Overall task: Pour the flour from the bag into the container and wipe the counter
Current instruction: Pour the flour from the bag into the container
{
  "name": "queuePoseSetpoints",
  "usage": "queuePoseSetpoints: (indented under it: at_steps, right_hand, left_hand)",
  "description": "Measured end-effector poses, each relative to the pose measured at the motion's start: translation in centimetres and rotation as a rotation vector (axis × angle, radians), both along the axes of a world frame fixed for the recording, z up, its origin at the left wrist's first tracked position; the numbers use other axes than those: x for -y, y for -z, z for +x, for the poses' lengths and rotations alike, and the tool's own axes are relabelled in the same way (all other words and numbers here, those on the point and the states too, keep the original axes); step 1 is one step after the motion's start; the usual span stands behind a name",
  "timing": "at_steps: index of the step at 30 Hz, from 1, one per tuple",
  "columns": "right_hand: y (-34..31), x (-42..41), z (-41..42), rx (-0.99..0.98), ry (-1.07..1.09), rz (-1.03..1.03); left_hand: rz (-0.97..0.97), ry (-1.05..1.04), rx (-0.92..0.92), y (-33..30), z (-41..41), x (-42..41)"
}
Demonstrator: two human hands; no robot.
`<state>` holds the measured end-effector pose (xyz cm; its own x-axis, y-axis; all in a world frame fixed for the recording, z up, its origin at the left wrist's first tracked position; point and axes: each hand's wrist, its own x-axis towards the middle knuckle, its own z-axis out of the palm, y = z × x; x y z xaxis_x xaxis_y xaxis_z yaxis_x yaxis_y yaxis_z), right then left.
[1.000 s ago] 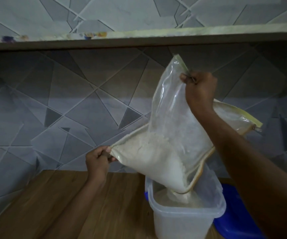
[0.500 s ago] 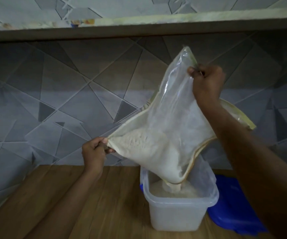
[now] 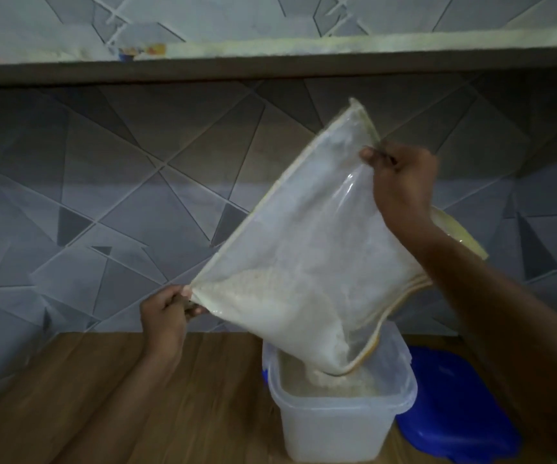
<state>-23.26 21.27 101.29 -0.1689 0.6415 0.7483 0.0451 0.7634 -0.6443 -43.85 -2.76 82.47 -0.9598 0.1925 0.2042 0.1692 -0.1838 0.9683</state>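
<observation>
A clear plastic bag of flour (image 3: pixel 307 262) hangs tilted over a translucent rectangular container (image 3: pixel 334 426) on the wooden counter (image 3: pixel 136 396). The bag's open mouth dips into the container and white flour (image 3: pixel 324 380) spills out of it onto a heap inside. My left hand (image 3: pixel 166 316) pinches the bag's lower left corner. My right hand (image 3: pixel 401 182) grips the bag's upper edge, held high above the container. Most of the remaining flour sits in the bag's lower half.
A blue lid (image 3: pixel 451 403) lies on the counter just right of the container. A tiled wall (image 3: pixel 120 212) rises behind the counter, and a shelf (image 3: pixel 270 58) runs across overhead. Bare wooden counter stretches to the left.
Both hands have tipped the bag steeper; my right hand has lifted the top edge further. More flour has slid down toward the mouth and into the container.
</observation>
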Motion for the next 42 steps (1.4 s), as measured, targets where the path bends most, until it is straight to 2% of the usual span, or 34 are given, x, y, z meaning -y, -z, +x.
queuePoseSetpoints:
  at_steps: [2, 6, 7, 10, 11, 14, 15, 18, 19, 20, 22, 23, 24, 28, 32, 36, 39, 42]
  right_hand:
    - [0.0, 0.3, 0.0, -0.077, 0.014, 0.024]
    - [-0.3, 1.6, 0.4, 0.237, -0.086, 0.227]
    - [-0.7, 0.9, 0.5, 0.219, -0.061, 0.212]
    - [-0.2, -0.4, 0.5, -0.026, 0.010, 0.093]
    - [0.2, -0.2, 0.3, -0.021, 0.001, 0.115]
    - [0.6, 0.6, 0.3, 0.280, -0.098, 0.249]
    - [0.0, 0.2, 0.5, 0.275, -0.080, 0.250]
    - [-1.0, -1.6, 1.0, -0.022, 0.030, 0.099]
    - [-0.7, -1.3, 0.9, -0.053, 0.046, 0.099]
    - [-0.4, -0.7, 0.6, 0.012, 0.031, 0.137]
    - [0.5, 0.3, 0.3, 0.293, -0.073, 0.210]
    - [0.3, 0.4, 0.5, 0.372, -0.089, 0.222]
    - [0.1, 0.0, 0.6, 0.371, -0.062, 0.211]
    - [0.8, -1.5, 1.3, 0.093, 0.059, 0.051]
    - [1.5, -0.7, 1.3, 0.303, -0.039, 0.096]
    - [2.1, -1.7, 2.0, 0.074, 0.068, -0.054]
    - [2.5, -1.7, 2.0, 0.192, -0.028, 0.042]
    - [1.7, -2.9, 2.3, -0.033, 0.037, -0.079]
  left_hand:
    - [-0.027, 0.022, -0.042, -0.4, 0.1, -0.3]
    - [-0.056, -0.001, -0.007, 0.2, 0.2, -0.4]
    - [-0.047, -0.015, 0.011, 0.4, 0.1, -0.3]
    - [-0.028, -0.001, -0.009, -0.1, 0.2, -0.7]
    - [-0.035, 0.016, -0.024, -0.3, 0.4, -0.9]
    - [-0.065, 0.025, -0.045, -0.2, 0.6, -1.1]
    - [-0.054, 0.015, -0.039, -0.1, 0.5, -0.9]
    - [-0.025, 0.004, -0.046, -0.5, 0.2, -0.9]
    - [-0.028, 0.015, -0.068, -0.8, 0.2, -1.1]
    - [-0.031, 0.028, -0.091, -1.2, 0.3, -1.4]
    - [-0.051, 0.032, -0.115, -1.5, 0.3, -1.7]
    - [-0.058, 0.026, -0.119, -1.6, 0.2, -1.7]
    - [-0.057, 0.018, -0.113, -1.5, 0.0, -1.6]
    - [-0.072, 0.023, -0.083, -1.1, -0.1, -1.5]
    - [-0.094, 0.048, -0.101, -0.8, 1.0, -2.0]
    - [-0.091, 0.005, -0.078, -0.9, 0.6, -2.2]
    - [-0.096, 0.012, -0.111, -1.0, 1.0, -2.4]
    - [-0.055, -0.036, -0.103, -2.0, 0.8, -2.4]
